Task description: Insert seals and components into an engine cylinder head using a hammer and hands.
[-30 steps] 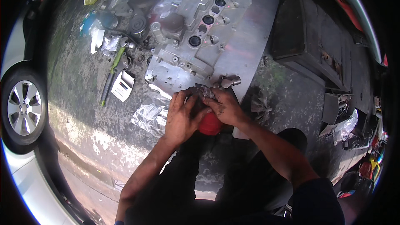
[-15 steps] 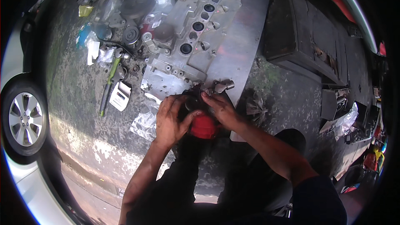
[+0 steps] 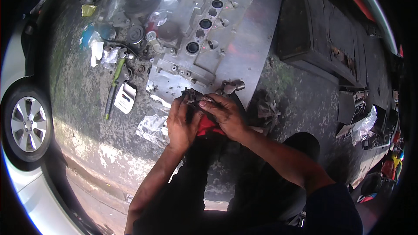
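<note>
My left hand point(image 3: 180, 128) and my right hand point(image 3: 228, 117) are closed round a small dark metal part point(image 3: 190, 95), mostly hidden by fingers and too unclear to identify. My right thumb and fingers lie across its right side. A red object point(image 3: 208, 127) shows just beneath them, partly covered. Beyond my hands lies a silver engine valve cover point(image 3: 204, 63) with a row of black-rimmed holes, resting along a metal sheet point(image 3: 261, 48). A small metal fitting point(image 3: 234, 87) sits just past my right hand. Crumpled clear plastic point(image 3: 150, 128) lies left of my left hand.
Pulleys point(image 3: 135, 33), wrappers, a green-and-grey tool point(image 3: 117, 76) and a white carton point(image 3: 125, 98) lie on stained concrete at left. A car wheel point(image 3: 28, 122) stands at far left. A dark metal cabinet point(image 3: 318, 30) and an open box point(image 3: 348, 109) of parts are on the right.
Both hands have shifted slightly left on the dark part. My right fingers now reach further leftward across it, covering more of the red object. The surroundings shifted slightly in the picture.
</note>
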Demonstrator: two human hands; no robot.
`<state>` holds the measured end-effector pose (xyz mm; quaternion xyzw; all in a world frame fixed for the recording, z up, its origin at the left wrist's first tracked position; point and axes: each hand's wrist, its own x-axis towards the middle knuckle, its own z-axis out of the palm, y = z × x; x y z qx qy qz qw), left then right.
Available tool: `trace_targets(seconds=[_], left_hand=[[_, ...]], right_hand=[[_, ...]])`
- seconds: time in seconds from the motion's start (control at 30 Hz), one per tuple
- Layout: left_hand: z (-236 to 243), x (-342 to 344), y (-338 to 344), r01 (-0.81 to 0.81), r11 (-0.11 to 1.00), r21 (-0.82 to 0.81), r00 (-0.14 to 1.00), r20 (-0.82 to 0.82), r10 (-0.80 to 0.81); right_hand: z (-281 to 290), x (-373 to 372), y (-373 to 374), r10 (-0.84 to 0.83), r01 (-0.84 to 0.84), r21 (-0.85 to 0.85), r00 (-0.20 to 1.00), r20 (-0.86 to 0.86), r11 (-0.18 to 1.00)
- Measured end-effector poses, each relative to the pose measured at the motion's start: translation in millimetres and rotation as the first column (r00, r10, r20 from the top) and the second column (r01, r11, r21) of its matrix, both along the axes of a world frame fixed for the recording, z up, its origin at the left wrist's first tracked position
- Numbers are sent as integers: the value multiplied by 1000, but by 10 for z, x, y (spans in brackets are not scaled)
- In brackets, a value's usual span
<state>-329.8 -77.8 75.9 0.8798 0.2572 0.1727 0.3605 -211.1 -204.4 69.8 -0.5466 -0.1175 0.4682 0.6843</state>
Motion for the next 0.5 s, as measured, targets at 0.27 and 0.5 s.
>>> trace_targets(seconds=[0.27,0.5], left_hand=[[156,70,200,186,882,-432,982,86,-166],[92,23,162,127,848,-514,979,204,-23]], right_hand=[[-377,359,-336,97,-152,-26,486,868,988],[-710,307,-314,-201,240,-17,766,-611,970]])
